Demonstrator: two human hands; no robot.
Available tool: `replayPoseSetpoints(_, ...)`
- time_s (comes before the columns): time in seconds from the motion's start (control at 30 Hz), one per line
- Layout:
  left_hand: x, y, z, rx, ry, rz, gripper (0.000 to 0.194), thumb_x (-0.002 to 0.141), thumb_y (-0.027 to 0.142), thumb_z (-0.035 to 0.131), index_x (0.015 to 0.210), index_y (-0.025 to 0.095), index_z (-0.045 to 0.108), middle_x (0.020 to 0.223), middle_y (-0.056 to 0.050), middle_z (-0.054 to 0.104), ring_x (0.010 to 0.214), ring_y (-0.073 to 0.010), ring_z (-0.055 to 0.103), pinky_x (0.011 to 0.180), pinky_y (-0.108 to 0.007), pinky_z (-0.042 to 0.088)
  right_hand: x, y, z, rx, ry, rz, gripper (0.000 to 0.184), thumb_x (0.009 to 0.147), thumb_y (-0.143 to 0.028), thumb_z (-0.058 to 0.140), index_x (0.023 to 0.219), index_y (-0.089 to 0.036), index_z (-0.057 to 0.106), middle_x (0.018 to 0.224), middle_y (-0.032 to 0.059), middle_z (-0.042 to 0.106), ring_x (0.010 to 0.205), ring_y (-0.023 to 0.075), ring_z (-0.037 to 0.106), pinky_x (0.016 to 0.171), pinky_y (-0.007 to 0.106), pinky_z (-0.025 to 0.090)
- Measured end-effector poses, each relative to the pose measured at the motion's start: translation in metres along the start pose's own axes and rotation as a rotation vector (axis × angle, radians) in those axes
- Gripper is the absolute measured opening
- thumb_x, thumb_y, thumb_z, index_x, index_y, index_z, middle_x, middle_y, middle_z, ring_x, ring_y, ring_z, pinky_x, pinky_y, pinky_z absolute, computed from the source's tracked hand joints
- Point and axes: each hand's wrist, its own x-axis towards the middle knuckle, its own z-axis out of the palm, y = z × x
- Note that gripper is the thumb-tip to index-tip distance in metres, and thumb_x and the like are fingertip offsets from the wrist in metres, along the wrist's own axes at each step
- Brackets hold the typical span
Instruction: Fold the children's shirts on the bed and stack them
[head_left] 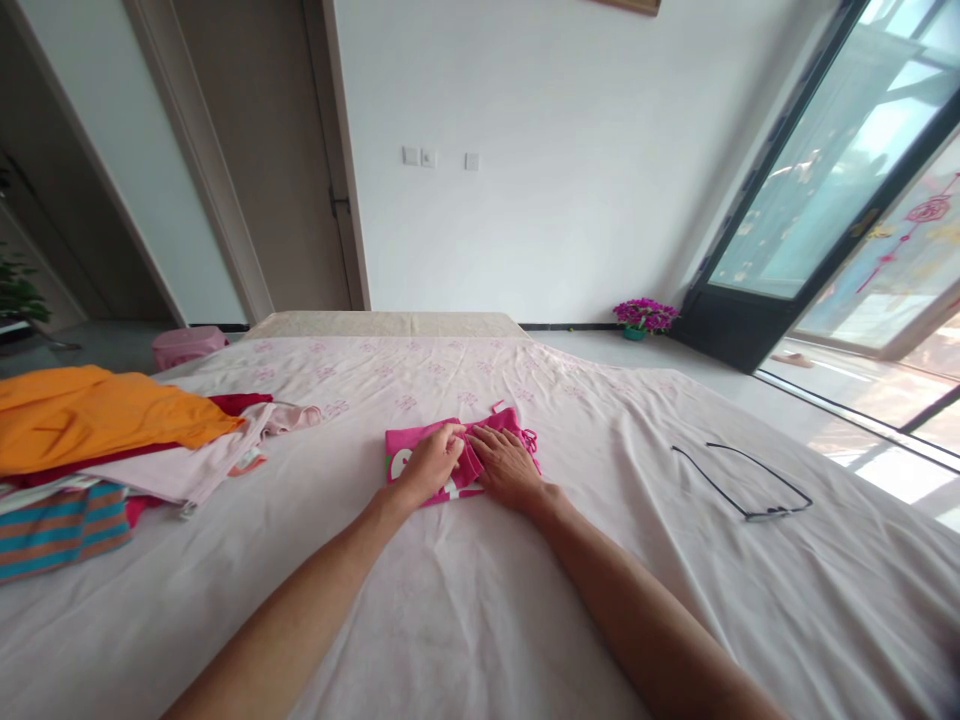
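A bright pink garment (pixel 403 440) with a white print lies folded into a small bundle on the sheet, and a thin tie loops out at its right end. On its left half rests my left hand (pixel 433 464), fingers curled in against a raised fold of the cloth. My right hand (pixel 510 468) lies flat across the right half, fingers stretched out and palm down. Both hands cover much of the garment's middle, so its exact kind cannot be made out.
A heap of clothes, with an orange garment (pixel 112 415) on top and a striped one (pixel 67 530) below, lies at the left. Black-framed glasses (pixel 776 512) rest on the pale bedsheet (pixel 600 580) at the right. A pink stool (pixel 187 345) stands beyond the heap.
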Motion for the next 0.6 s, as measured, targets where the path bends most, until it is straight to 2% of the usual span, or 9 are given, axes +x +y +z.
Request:
replayPoseSetpoints(0.07,-0.002,0.0,-0.013,0.125,0.014,0.04,0.033,0.092,0.023,0.043,0.114,0.021,0.066,0.105,-0.008,0.073,0.094,-0.0203,0.069,0.09,-0.035,0.051,0.0,-0.001,-0.001,0.025,0.003,0.016,0.049,0.1,-0.041,0.039,0.146,-0.025,0.045,0.15,0.0083,0.046,0.137,0.0257,0.041,0.114,0.045,0.025)
replayPoseSetpoints(0.17,-0.009,-0.008,-0.022,0.376,0.061,0.185,0.038,0.094,0.025,0.042,0.124,0.017,0.063,0.131,-0.014,0.064,0.125,-0.0247,0.056,0.11,-0.04,0.038,0.0,0.0,-0.006,0.086,0.047,0.062,0.051,0.102,-0.035,0.032,0.15,-0.022,0.038,0.149,0.0085,0.047,0.135,0.0236,0.043,0.114,0.043,0.027)
replayPoseSetpoints(0.23,-0.015,-0.017,-0.02,0.523,0.016,0.231,0.044,0.094,0.033,0.046,0.132,0.016,0.058,0.141,-0.017,0.055,0.137,-0.03,0.044,0.116,-0.048,0.027,-0.002,0.0,-0.011,0.126,0.099,0.047,0.052,0.102,-0.033,0.03,0.152,-0.021,0.034,0.152,0.0081,0.043,0.136,0.0225,0.042,0.114,0.041,0.028)
replayPoseSetpoints(0.33,-0.022,-0.03,-0.011,0.68,-0.043,0.243,0.049,0.093,0.04,0.049,0.137,0.019,0.055,0.148,-0.017,0.048,0.143,-0.0337,0.034,0.118,-0.054,0.018,-0.005,-0.001,-0.016,0.168,0.135,-0.075,0.051,0.102,-0.035,0.032,0.151,-0.025,0.037,0.156,0.005,0.038,0.14,0.0218,0.037,0.116,0.04,0.026)
replayPoseSetpoints(0.43,-0.025,-0.034,-0.007,0.744,-0.067,0.239,0.05,0.093,0.04,0.05,0.139,0.022,0.053,0.15,-0.014,0.046,0.144,-0.0319,0.032,0.118,-0.053,0.018,-0.005,-0.002,-0.014,0.192,0.093,-0.161,0.044,0.1,-0.034,0.039,0.141,-0.03,0.052,0.146,0.002,0.051,0.138,0.0226,0.041,0.115,0.044,0.026)
replayPoseSetpoints(0.5,-0.024,-0.035,-0.01,0.751,-0.002,0.189,0.048,0.092,0.037,0.05,0.137,0.021,0.054,0.15,-0.014,0.046,0.145,-0.0317,0.03,0.118,-0.051,0.019,-0.003,-0.003,-0.009,0.205,0.093,-0.152,0.04,0.095,-0.029,0.047,0.132,-0.028,0.061,0.135,0.0024,0.062,0.132,0.0233,0.049,0.112,0.045,0.03)
replayPoseSetpoints(0.6,-0.019,-0.04,-0.024,0.672,0.192,0.014,0.052,0.091,0.031,0.05,0.139,0.012,0.05,0.149,-0.021,0.043,0.144,-0.0329,0.031,0.117,-0.049,0.024,-0.001,-0.002,-0.004,0.22,0.159,-0.123,0.037,0.088,-0.023,0.053,0.122,-0.024,0.068,0.123,0.0042,0.069,0.121,0.0231,0.057,0.108,0.043,0.034)
